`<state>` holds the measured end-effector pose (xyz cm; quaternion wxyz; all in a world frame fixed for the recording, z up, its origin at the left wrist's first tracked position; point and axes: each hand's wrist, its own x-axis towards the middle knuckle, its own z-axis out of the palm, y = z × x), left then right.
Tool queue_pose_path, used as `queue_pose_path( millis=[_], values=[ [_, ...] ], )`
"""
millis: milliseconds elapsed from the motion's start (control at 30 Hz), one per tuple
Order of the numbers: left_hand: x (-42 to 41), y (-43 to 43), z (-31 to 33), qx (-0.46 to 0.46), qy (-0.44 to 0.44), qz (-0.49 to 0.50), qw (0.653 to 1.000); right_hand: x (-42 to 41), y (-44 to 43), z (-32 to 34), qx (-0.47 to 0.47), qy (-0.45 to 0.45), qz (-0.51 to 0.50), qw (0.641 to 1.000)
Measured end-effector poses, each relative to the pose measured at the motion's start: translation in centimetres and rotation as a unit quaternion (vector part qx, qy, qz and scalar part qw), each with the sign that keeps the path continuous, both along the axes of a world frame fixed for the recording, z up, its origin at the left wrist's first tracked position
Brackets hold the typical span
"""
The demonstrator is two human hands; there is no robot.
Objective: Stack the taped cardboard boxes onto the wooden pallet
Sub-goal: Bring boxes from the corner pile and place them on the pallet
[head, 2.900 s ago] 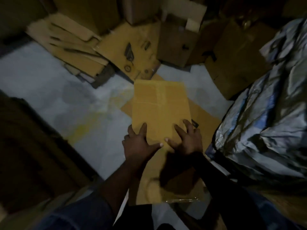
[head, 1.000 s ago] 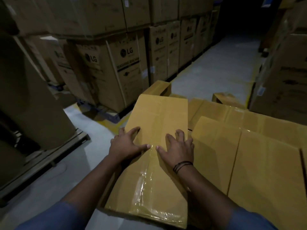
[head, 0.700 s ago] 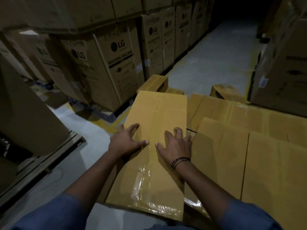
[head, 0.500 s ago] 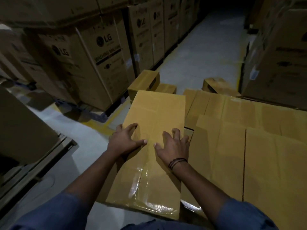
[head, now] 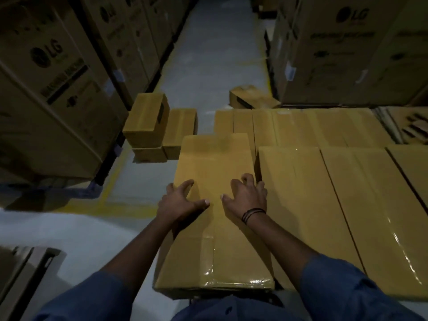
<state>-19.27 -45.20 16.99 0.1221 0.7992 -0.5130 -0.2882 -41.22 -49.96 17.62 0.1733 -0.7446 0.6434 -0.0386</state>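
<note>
Blue sleeves point(head: 97, 295) reach forward over the taped box point(head: 215, 158), which sits at the left end of a near row of like boxes point(head: 324, 195), its right side against its neighbour. What lies under it is hidden. The left hand point(head: 180, 202) and right hand point(head: 247, 196) press on its top, each grip apart, fingers spread, clamped on nothing. A dark band point(head: 252, 213) circles the right wrist. Beyond, a second row point(head: 301, 126) lies behind; small cartons point(head: 148, 119) stand left on the floor point(head: 208, 54). Tall LG cartons point(head: 46, 77) line the aisle.
</note>
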Motion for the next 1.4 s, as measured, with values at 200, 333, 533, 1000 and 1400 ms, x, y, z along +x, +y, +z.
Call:
queue_pose_path(
  millis=[200,333,533,1000,1400],
  values=[
    [1.3,-2.1,-4.2,0.026,0.056,-0.050,0.997,0.3,-1.0,-3.2,0.045,0.016,-0.020,0.999],
    [1.3,-2.4,-6.5,0.032,0.103,-0.073,0.991,-0.5,-0.6,-5.4,0.078,0.018,-0.030,0.996],
    [0.9,-2.1,-8.2,0.026,0.172,-0.088,0.981,-2.2,0.1,-8.3,0.109,-0.022,-0.043,0.993],
    [1.2,3.6,-12.2,0.062,0.169,-0.112,0.977,-1.6,5.8,-10.2,0.148,0.088,0.106,0.979],
    [-0.8,10.2,-13.7,0.050,0.130,-0.095,0.986,-6.1,11.9,-11.1,0.103,0.126,0.140,0.977]
  ],
)
